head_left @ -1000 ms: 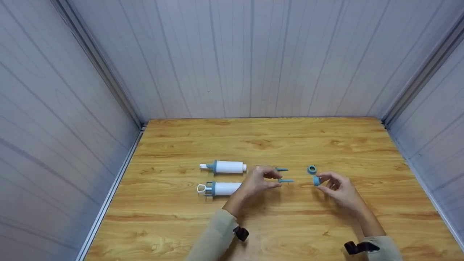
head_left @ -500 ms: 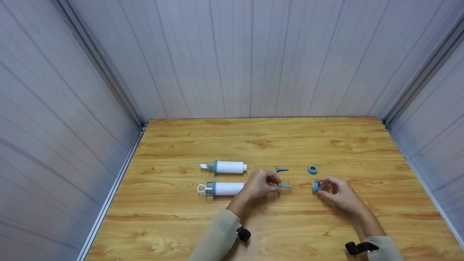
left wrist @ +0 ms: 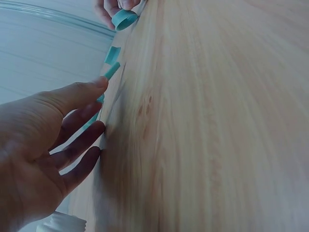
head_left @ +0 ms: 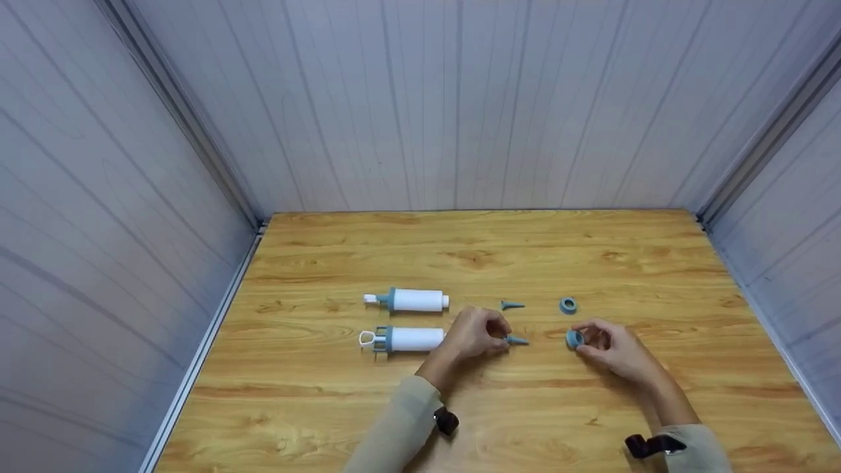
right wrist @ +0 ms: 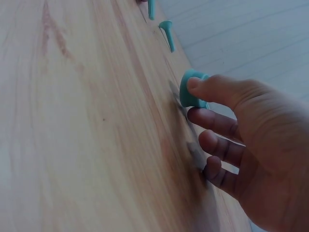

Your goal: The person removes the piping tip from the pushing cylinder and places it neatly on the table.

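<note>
Between thumb and fingertips, my left hand (head_left: 474, 334) pinches a small teal nozzle (head_left: 518, 341), its narrow end pointing right. In the left wrist view this nozzle (left wrist: 112, 71) sticks out past the thumb tip. To the right, my right hand (head_left: 617, 351) pinches a teal threaded-looking ring cap (head_left: 570, 339) at the table surface. The right wrist view shows the thumb pressing on the side of that cap (right wrist: 184, 89). A second nozzle (head_left: 512, 305) and a second ring cap (head_left: 567, 312) lie just behind the held ones.
Two white syringe-like tubes with teal ends lie left of the hands: a rear tube (head_left: 417, 300) and a front tube (head_left: 415, 339), its right end partly hidden by the left hand. Pale panel walls (head_left: 420, 131) enclose the wooden table (head_left: 473, 259) behind and at both sides.
The left hand has brought its nozzle slightly toward the front, in line with the front tube. The right hand has shifted its ring cap a little frontward and turned it. Both grips continue.
</note>
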Demonstrator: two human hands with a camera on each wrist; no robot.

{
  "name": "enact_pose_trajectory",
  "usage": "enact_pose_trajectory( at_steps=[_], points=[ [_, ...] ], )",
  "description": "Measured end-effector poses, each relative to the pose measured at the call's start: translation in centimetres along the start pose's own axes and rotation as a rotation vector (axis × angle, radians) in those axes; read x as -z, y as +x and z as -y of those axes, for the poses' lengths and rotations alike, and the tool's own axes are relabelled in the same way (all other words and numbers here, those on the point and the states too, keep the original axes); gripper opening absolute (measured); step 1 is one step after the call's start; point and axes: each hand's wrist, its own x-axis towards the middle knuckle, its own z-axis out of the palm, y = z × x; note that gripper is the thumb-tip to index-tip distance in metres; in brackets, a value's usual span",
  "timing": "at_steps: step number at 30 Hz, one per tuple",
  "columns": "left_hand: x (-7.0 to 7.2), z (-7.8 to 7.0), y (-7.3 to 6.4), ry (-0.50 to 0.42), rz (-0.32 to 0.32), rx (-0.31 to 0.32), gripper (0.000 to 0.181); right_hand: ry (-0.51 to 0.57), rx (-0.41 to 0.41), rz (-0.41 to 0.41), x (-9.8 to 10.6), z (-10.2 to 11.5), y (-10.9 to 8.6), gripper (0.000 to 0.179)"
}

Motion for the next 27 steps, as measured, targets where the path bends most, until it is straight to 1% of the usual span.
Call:
enact_pose_trajectory(
  at_steps=[5,10,14,15,19,20,21,22,26,27],
  points=[
    [-0.3,0.0,0.1,0.04,0.012,0.016,0.015,0.01,-0.016,0.001,0.1,-0.2,-0.2,0.032],
    [-0.3,0.2,0.3,0.065,0.017,0.011,0.017,0.011,-0.027,0.004,0.3,-0.3,-0.3,0.033],
    [-0.4,0.4,0.4,0.044,0.022,0.0,0.018,0.017,-0.024,0.013,0.3,-0.3,-0.3,0.034],
    [-0.6,0.8,0.6,0.056,0.017,-0.013,0.018,0.02,-0.026,0.014,0.2,-0.4,-0.3,0.034],
    [-0.7,1.0,0.6,0.029,0.021,-0.027,0.019,0.018,-0.035,0.01,0.2,-0.4,-0.2,0.034],
    [-1.0,1.3,0.8,0.048,0.012,-0.04,0.019,0.014,-0.034,0.009,0.2,-0.4,-0.2,0.034],
    [-1.0,1.3,0.8,0.046,0.011,-0.042,0.019,0.012,-0.034,0.006,0.2,-0.4,-0.2,0.034],
    [-0.8,0.9,0.7,0.026,0.017,-0.034,0.02,0.008,-0.033,0.005,0.3,-0.4,-0.2,0.034],
    [-0.8,0.8,0.6,0.023,0.016,-0.024,0.021,0.002,-0.024,-0.001,0.3,-0.5,-0.2,0.033],
    [-0.5,0.4,0.4,0.001,0.023,-0.009,0.022,0.003,-0.022,-0.004,0.2,-0.5,-0.2,0.032]
  ],
)
